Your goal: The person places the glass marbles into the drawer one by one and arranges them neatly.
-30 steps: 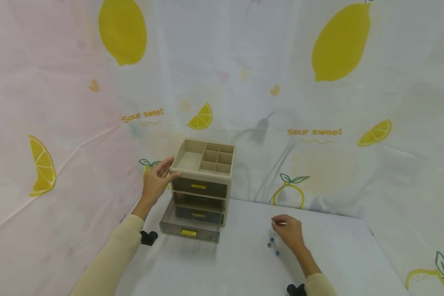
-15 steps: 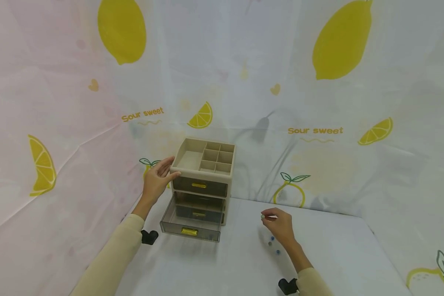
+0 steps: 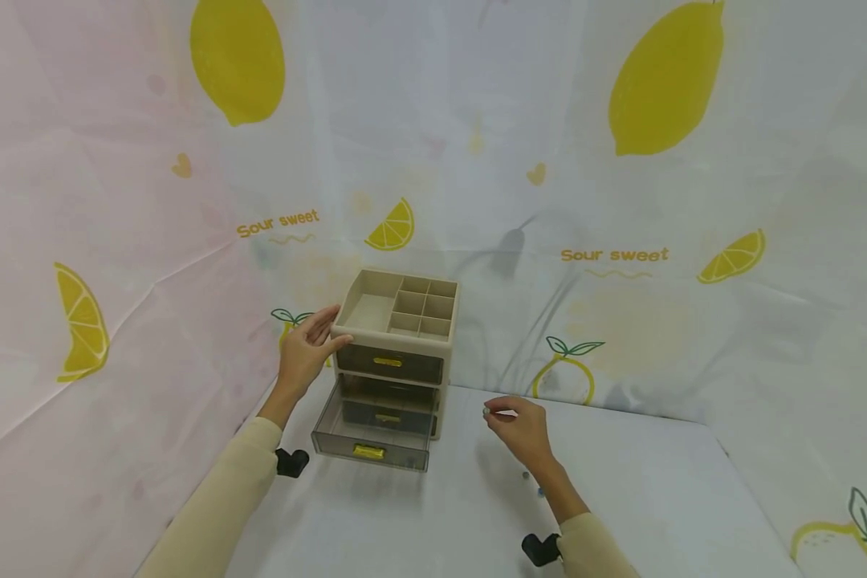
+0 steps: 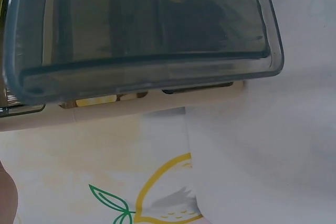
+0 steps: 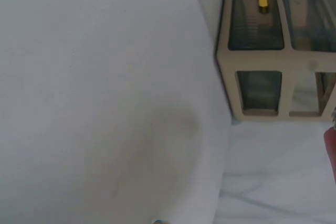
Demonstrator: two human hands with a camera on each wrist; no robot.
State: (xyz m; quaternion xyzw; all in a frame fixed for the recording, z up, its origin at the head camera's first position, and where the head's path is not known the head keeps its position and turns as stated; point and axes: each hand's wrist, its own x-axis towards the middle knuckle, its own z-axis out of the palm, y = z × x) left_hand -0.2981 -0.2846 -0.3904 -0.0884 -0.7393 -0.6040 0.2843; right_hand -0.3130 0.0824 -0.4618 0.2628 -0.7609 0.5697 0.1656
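Observation:
A beige drawer organizer (image 3: 392, 341) with dark translucent drawers stands on the white table. Its top drawer (image 3: 388, 364) is closed, while a lower drawer (image 3: 368, 453) with a gold handle is pulled out. My left hand (image 3: 305, 353) rests on the organizer's upper left corner, thumb along the front and straight fingers against the side. In the left wrist view the pulled-out drawer (image 4: 142, 30) fills the upper part. To the right of the organizer, above the table, my right hand (image 3: 526, 425) pinches a small pale ball (image 3: 486, 411) between thumb and fingertips.
Two small round pieces, one greyish (image 3: 525, 475) and one blue (image 3: 541, 492), lie on the table (image 3: 470, 514) by my right wrist. Behind the organizer hangs a white cloth (image 3: 506, 201) printed with lemons. Open compartments (image 3: 425, 307) form the organizer's top.
My right hand has moved left and away from the person, toward the organizer, carrying the small pale ball. My left hand and the pulled-out drawer have stayed in place.

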